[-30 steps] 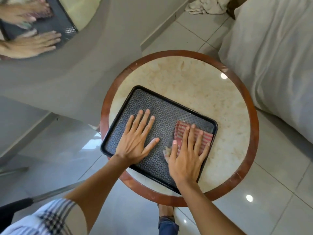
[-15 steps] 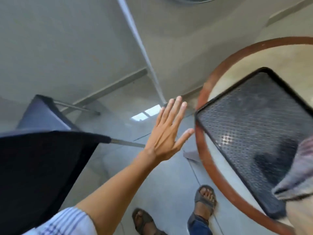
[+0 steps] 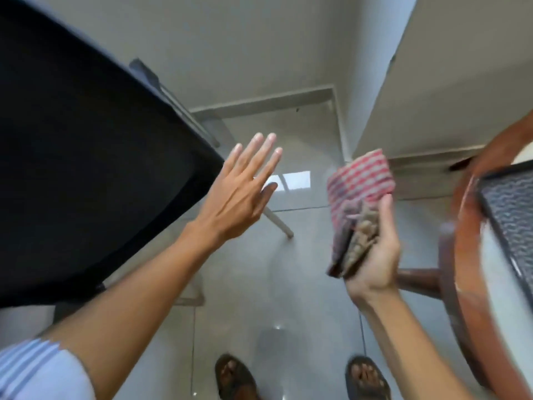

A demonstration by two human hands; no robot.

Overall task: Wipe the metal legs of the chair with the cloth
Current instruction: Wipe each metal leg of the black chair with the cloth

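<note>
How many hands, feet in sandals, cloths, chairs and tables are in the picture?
Hands: 2, the left hand open and the right hand holding the cloth
Sandalled feet: 2
Cloths: 1, red-checked cloth
Chairs: 1, black chair
Tables: 1, round table
Total: 7

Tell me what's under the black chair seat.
Under the black chair seat, one pale metal leg slants down to the grey tiled floor. The seat and the open left hand cover the remaining legs.
</note>
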